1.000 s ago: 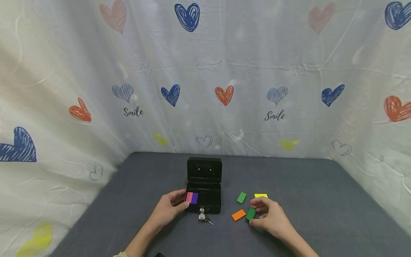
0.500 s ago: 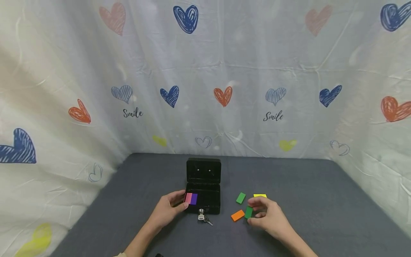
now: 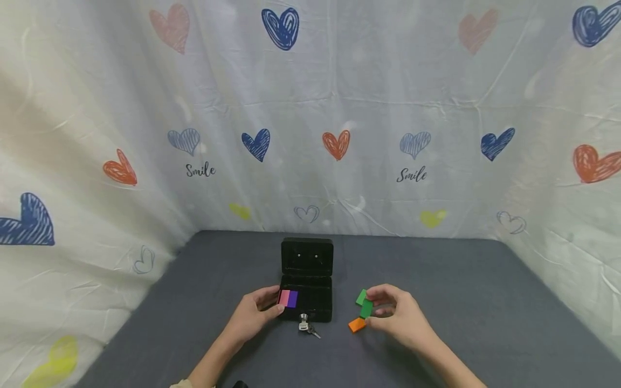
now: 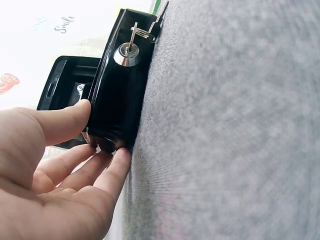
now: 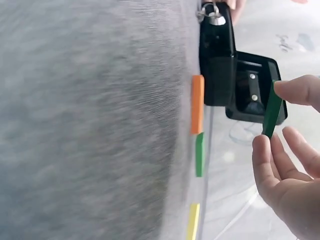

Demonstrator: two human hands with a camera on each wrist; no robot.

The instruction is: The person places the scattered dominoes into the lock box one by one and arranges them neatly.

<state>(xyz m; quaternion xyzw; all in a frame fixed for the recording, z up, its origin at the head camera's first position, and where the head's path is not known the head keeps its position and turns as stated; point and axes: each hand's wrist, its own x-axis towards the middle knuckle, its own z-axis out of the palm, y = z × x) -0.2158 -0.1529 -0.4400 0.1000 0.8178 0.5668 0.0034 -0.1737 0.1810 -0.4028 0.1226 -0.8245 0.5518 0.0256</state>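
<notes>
A black cash box [image 3: 320, 310] stands on the table with its lid [image 3: 307, 257] raised. Inside, at its left end, a pink block [image 3: 284, 298] and a purple block [image 3: 293, 299] lie side by side. My left hand [image 3: 254, 312] holds the box's near left corner, thumb at the front and fingertips along the side. Right of the box, my right hand [image 3: 400, 315] pinches a dark green block [image 5: 272, 111] between thumb and fingertips, above the table. Beneath it lie a lighter green block [image 5: 200, 157] and an orange block [image 3: 356, 325].
A key sits in the box's front lock [image 4: 126, 54], and a second key [image 3: 315, 334] hangs from its ring. A yellow block [image 5: 193, 221] lies farther right, hidden behind my right hand in the head view. A heart-printed curtain [image 3: 310, 113] hangs behind the table [image 3: 436, 269].
My right hand has lifted the dark green block and carried it left and slightly away from me, over the loose blocks. My left hand stays at the box.
</notes>
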